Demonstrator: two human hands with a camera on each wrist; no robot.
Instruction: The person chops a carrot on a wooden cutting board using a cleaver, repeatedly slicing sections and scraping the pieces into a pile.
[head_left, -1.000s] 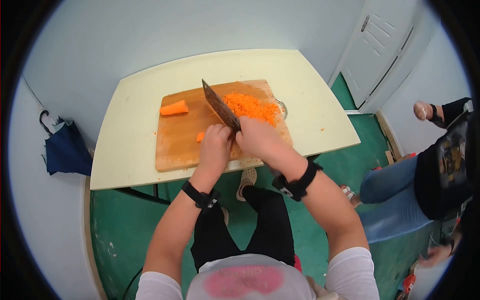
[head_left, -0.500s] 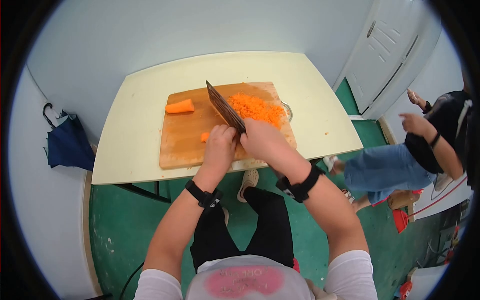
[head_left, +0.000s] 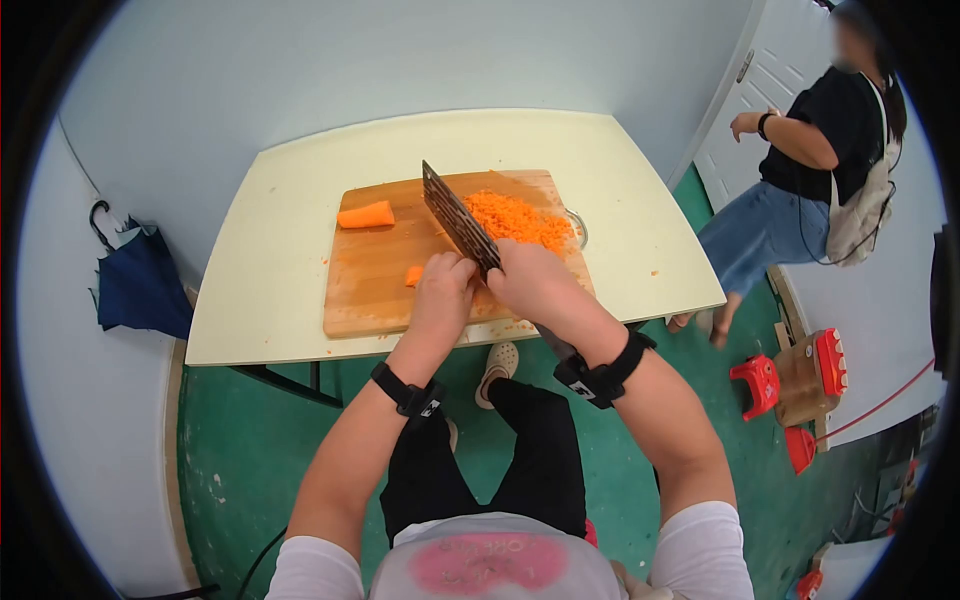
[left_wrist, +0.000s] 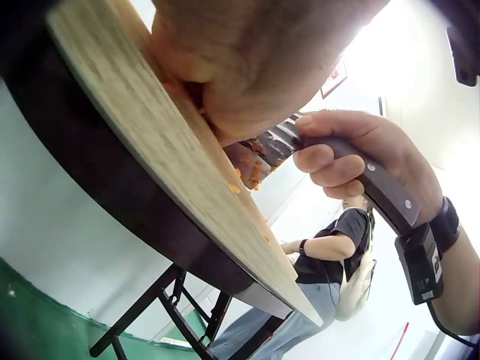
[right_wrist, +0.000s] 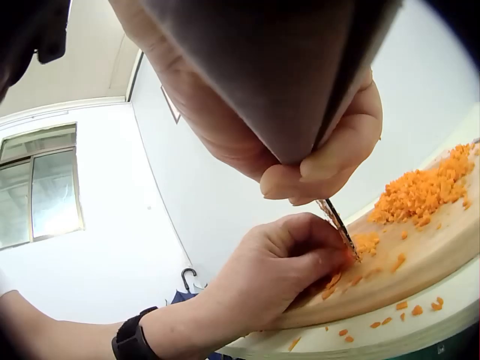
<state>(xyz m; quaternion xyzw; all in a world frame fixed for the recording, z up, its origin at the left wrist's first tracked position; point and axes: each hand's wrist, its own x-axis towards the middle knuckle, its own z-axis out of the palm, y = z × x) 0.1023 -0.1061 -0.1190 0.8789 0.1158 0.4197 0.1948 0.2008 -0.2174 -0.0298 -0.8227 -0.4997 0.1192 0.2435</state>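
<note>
My right hand grips the dark handle of a cleaver, its blade slanting toward the far left, with carrot bits stuck to it. In the right wrist view the blade's edge is down at the wooden cutting board, beside my left fingertips. My left hand has its fingers curled over a piece of carrot on the board, mostly hidden by them. A heap of finely chopped carrot lies right of the blade. A thick carrot length rests at the board's far left, and a small carrot chunk beside my left hand.
The board lies on a pale yellow table, with carrot crumbs scattered about. A blue umbrella hangs at the left wall. Another person stands beyond the table's right side, near a white door. A red stool is on the green floor.
The other person has walked from the right side toward the door. Both my hands stay at nearly the same place on the board, the cleaver close beside the left fingers. The head view has shifted slightly.
</note>
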